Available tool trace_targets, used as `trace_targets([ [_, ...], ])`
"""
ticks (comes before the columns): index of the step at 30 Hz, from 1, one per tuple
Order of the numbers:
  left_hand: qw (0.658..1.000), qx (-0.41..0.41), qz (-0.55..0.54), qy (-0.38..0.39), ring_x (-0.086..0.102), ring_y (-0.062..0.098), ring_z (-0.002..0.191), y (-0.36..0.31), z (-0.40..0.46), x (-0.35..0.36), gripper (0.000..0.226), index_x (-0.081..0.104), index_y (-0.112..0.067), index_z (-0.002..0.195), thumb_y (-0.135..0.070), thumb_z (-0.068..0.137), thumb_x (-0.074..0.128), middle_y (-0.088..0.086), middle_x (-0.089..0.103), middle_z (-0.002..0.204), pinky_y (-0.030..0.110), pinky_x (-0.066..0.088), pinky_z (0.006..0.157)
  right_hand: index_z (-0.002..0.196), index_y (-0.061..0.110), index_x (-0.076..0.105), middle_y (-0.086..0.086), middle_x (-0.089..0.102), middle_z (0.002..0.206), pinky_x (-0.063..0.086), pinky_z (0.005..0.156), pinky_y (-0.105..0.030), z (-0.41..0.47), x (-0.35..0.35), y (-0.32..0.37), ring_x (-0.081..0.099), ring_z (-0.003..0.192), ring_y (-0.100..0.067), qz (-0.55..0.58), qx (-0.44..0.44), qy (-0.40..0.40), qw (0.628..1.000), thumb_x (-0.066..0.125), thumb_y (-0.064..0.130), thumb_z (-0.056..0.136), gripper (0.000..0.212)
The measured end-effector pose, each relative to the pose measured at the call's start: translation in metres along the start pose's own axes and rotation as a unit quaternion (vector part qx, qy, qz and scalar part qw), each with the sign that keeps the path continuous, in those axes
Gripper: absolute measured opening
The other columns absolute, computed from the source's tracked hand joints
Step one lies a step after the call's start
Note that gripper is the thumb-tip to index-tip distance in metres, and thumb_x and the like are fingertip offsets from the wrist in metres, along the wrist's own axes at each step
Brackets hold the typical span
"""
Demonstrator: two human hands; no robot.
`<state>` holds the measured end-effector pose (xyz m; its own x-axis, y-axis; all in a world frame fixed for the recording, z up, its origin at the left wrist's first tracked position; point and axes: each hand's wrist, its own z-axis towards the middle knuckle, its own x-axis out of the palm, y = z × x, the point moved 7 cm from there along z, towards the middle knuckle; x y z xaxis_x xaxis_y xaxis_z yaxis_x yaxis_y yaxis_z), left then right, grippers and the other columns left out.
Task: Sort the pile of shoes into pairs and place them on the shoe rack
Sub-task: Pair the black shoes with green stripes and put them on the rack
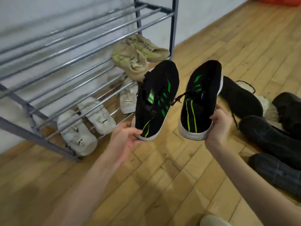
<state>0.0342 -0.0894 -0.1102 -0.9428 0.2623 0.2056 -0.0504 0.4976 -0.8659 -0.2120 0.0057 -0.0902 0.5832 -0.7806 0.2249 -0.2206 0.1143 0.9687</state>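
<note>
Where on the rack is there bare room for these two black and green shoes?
Free: the top tier, and the middle tier left of the beige pair. Crowded: the bottom tier, filled by white sneakers, and the floor right of the right hand, where dark shoes lie.

Pale wooden parquet floor (171, 185) spreads across the whole lower view, its blocks laid in angled rows. Behind it stands a plain white wall (57, 12). Up in the far right corner sits something orange-red (281, 1), too cropped to make out.
</note>
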Motion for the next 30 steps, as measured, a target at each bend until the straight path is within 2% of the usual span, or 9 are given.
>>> trace_targets([
  [3, 0.999, 0.032, -0.018, -0.01, 0.067, 0.042, 0.097, -0.031, -0.017, -0.001, 0.041, 0.051, 0.014, 0.114, 0.009, 0.073, 0.056, 0.031, 0.066, 0.11, 0.054, 0.053, 0.088, 0.1, -0.001, 0.065, -0.012, 0.064, 0.095, 0.048, 0.096, -0.049, 0.005, 0.03, 0.033, 0.059, 0.106, -0.036, 0.03, -0.034, 0.041, 0.998, 0.044, 0.017, 0.061, 0.047],
  [6, 0.997, 0.062, -0.04, -0.013, 0.07, 0.033, 0.085, -0.061, -0.031, -0.004, 0.03, 0.052, 0.011, 0.11, 0.014, 0.08, 0.049, 0.025, 0.068, 0.102, 0.043, 0.06, 0.075, 0.08, 0.011, 0.066, -0.007, 0.06, 0.082, 0.049, 0.088, -0.047, 0.01, 0.055, 0.06, 0.058, 0.093, -0.028, 0.044, -0.054, 0.071, 0.995, 0.042, 0.015, 0.06, 0.031],
  [12, 0.985, 0.133, -0.096, -0.05, 0.069, 0.034, 0.088, -0.116, -0.062, -0.023, 0.029, 0.054, 0.007, 0.11, 0.011, 0.081, 0.05, 0.022, 0.069, 0.097, 0.043, 0.059, 0.078, 0.072, 0.018, 0.071, -0.004, 0.063, 0.08, 0.048, 0.079, -0.034, 0.013, 0.108, 0.096, 0.059, 0.088, -0.023, 0.073, -0.057, 0.167, 0.982, 0.041, 0.013, 0.056, 0.034],
  [16, 0.959, 0.211, -0.132, -0.136, 0.07, 0.033, 0.092, -0.142, -0.079, -0.048, 0.028, 0.057, 0.012, 0.11, 0.008, 0.082, 0.052, 0.02, 0.071, 0.094, 0.048, 0.055, 0.088, 0.07, 0.004, 0.063, -0.012, 0.053, 0.076, 0.042, 0.072, -0.034, 0.0, 0.154, 0.107, 0.051, 0.08, -0.026, 0.027, -0.089, 0.247, 0.964, 0.042, 0.011, 0.056, 0.026],
  [20, 0.927, 0.258, -0.162, -0.219, 0.071, 0.029, 0.088, -0.161, -0.094, -0.079, 0.012, 0.064, 0.004, 0.09, 0.007, 0.082, 0.054, 0.011, 0.073, 0.082, 0.045, 0.056, 0.086, 0.066, -0.005, 0.047, -0.015, 0.039, 0.07, 0.034, 0.064, -0.032, -0.024, 0.208, 0.111, 0.04, 0.071, -0.025, 0.019, -0.096, 0.327, 0.94, 0.04, 0.005, 0.059, 0.014],
  [22, 0.916, 0.262, -0.183, -0.241, 0.071, 0.029, 0.089, -0.164, -0.098, -0.094, 0.012, 0.064, 0.007, 0.091, 0.006, 0.083, 0.056, 0.011, 0.074, 0.082, 0.042, 0.058, 0.083, 0.058, 0.004, 0.041, -0.007, 0.037, 0.061, 0.032, 0.057, -0.026, -0.033, 0.236, 0.111, 0.039, 0.062, -0.017, 0.03, -0.072, 0.346, 0.935, 0.041, 0.005, 0.058, 0.001],
  [25, 0.905, 0.249, -0.205, -0.279, 0.07, 0.033, 0.097, -0.164, -0.103, -0.115, 0.028, 0.06, 0.012, 0.109, 0.002, 0.083, 0.058, 0.018, 0.072, 0.099, 0.042, 0.056, 0.087, 0.058, 0.018, 0.044, 0.011, 0.045, 0.054, 0.036, 0.057, -0.022, -0.043, 0.28, 0.106, 0.044, 0.058, -0.009, -0.006, -0.02, 0.364, 0.931, 0.047, 0.008, 0.062, 0.011],
  [28, 0.893, 0.243, -0.232, -0.299, 0.071, 0.026, 0.093, -0.164, -0.104, -0.128, 0.021, 0.063, 0.005, 0.104, 0.0, 0.084, 0.059, 0.012, 0.073, 0.095, 0.041, 0.057, 0.087, 0.051, 0.021, 0.035, 0.003, 0.032, 0.058, 0.027, 0.059, -0.029, -0.052, 0.321, 0.101, 0.034, 0.063, -0.019, -0.029, 0.036, 0.394, 0.918, 0.051, 0.015, 0.056, 0.018],
  [30, 0.884, 0.247, -0.254, -0.306, 0.072, 0.022, 0.089, -0.168, -0.103, -0.133, 0.012, 0.064, -0.001, 0.096, -0.001, 0.085, 0.059, 0.008, 0.074, 0.091, 0.04, 0.057, 0.086, 0.055, 0.019, 0.035, -0.001, 0.034, 0.064, 0.029, 0.058, -0.029, -0.059, 0.343, 0.097, 0.036, 0.067, -0.023, -0.032, 0.071, 0.412, 0.908, 0.05, 0.018, 0.051, 0.015],
])
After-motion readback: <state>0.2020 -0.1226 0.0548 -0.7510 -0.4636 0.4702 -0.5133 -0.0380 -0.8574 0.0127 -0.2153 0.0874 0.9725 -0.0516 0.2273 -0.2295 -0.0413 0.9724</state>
